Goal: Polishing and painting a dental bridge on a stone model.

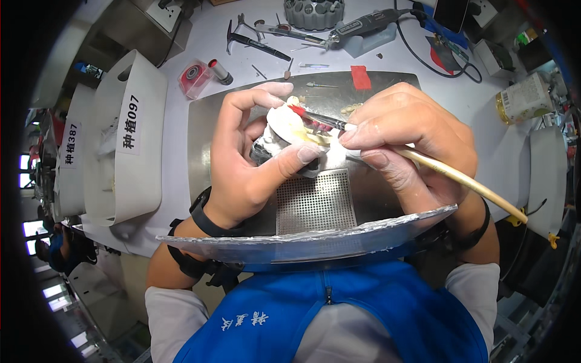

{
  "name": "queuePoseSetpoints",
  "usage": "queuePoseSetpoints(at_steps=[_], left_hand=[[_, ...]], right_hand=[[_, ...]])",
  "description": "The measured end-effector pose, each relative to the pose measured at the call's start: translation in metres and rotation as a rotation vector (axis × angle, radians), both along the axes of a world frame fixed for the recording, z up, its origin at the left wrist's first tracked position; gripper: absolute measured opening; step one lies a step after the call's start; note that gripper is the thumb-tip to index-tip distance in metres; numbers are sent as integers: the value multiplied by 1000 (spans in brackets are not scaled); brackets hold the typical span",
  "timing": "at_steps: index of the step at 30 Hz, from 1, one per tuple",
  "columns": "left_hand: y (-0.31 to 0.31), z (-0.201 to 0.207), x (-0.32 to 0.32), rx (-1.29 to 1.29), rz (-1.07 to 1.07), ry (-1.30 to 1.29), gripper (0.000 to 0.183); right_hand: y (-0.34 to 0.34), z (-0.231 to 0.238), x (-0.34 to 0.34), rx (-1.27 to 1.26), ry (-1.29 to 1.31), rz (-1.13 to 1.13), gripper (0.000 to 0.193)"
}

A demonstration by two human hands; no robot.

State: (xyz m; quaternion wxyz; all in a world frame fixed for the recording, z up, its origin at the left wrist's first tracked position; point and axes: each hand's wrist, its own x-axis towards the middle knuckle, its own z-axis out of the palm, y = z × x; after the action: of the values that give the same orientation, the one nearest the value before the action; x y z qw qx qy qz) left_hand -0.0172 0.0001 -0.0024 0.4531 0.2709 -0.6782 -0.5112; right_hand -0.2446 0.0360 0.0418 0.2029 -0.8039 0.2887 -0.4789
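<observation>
My left hand (239,166) is closed around a cream-white dental model (284,126) with a dark base, holding it above the metal work plate (209,130). The thumb presses on its near side, and the fingers curl round its left and far sides. In my right hand (417,136) is a thin paintbrush (478,189), pinched near its metal collar. Its long pale wooden handle slants out to the lower right. The red brush tip is at the model's upper surface, apparently touching it. My right fingers partly cover the shaft.
A perforated metal grid (316,199) lies below the hands, behind a curved front edge (315,242). White bins (148,121) stand left. Along the back are a small hammer (260,46), a rotary tool (369,25), a clear box (195,78) and a red scrap (361,77). A jar (523,100) is right.
</observation>
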Motion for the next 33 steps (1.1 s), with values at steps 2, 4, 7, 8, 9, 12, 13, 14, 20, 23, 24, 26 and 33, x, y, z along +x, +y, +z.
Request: queuePoseSetpoints(at_steps=[2, 4, 7, 8, 9, 12, 13, 14, 20, 23, 24, 26, 33], left_hand=[[0, 0, 0, 17, 2, -8, 54], [1, -1, -2, 42, 14, 7, 53], [0, -2, -2, 50, 20, 37, 52], [0, -2, -3, 51, 17, 37, 52], [0, -1, -2, 73, 23, 40, 52], [-1, -2, -1, 79, 41, 38, 51], [-2, -2, -3, 61, 49, 36, 51], [-3, -3, -4, 62, 42, 37, 51], [-3, -3, -3, 112, 54, 60, 51], [-2, -3, -2, 94, 48, 73, 50], [-2, -5, -2, 111, 53, 85, 50], [-4, -7, -1, 126, 61, 95, 50], [-4, -4, -1, 105, 43, 117, 52]], right_hand=[[3, 5, -6, 42, 27, -14, 9], [2, 3, -9, 56, 17, -44, 11], [-6, -3, -6, -67, 48, 1, 10], [-5, -1, -8, -59, 73, 2, 10], [-4, 1, -9, -58, 70, 4, 10], [-5, 0, -8, -55, 44, -38, 13], [-5, -2, -7, -54, 45, -45, 13], [-6, -3, -6, -69, 61, -28, 12], [-4, 2, -11, -71, 90, -31, 14], [-4, 1, -9, -57, 105, -13, 14], [-2, 6, -12, -20, 127, -25, 15], [-5, -1, -10, -61, 94, -27, 14], [-5, -4, -12, -10, 53, -39, 14]])
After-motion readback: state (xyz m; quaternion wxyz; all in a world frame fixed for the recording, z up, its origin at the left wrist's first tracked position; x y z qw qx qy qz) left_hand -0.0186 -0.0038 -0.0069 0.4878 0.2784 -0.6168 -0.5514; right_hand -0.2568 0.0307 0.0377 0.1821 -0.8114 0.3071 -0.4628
